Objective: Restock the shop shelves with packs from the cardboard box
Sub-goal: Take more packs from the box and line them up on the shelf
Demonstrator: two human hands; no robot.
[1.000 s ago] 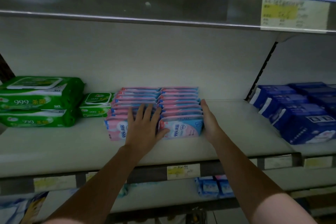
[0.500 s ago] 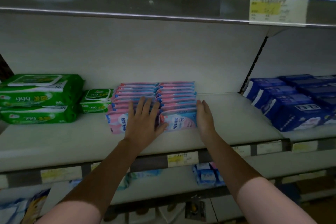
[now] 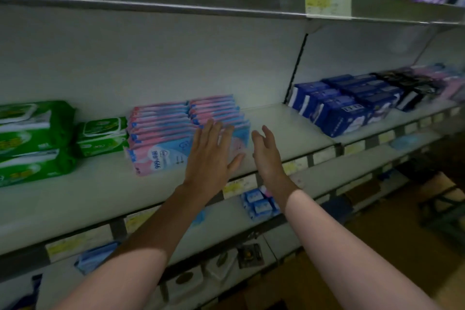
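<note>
- Packs on the shelf (image 3: 289, 121), read from 9 o'clock: green wipes packs (image 3: 35, 138) lie stacked two high, with a smaller green pack (image 3: 102, 133) just beside them.
- Next come the pink-and-blue packs (image 3: 161, 138), which I judge to be the ones being restocked. They stand in two rows side by side. Each row runs from the front edge of the shelf back toward 12 o'clock, and the long side of each pack goes from 9 to 3.
- The left hand (image 3: 211, 156) is flat, fingers straight and thumb spread, in front of the right row. It grasps nothing, and I cannot tell whether the palm touches the front pack.
- The right hand (image 3: 266, 153) is released too, fingers loosely bent, edge-on just beside the right end of the row, with a small gap. The row lies at 9 o'clock from it.
- At 3 o'clock from this hand white shelf surface shows, then dark blue packs (image 3: 347, 106).
- The left hand is the nearer one for any last push. With both hands free, the next pack must probably come from the cardboard box, which is not in view.
</note>
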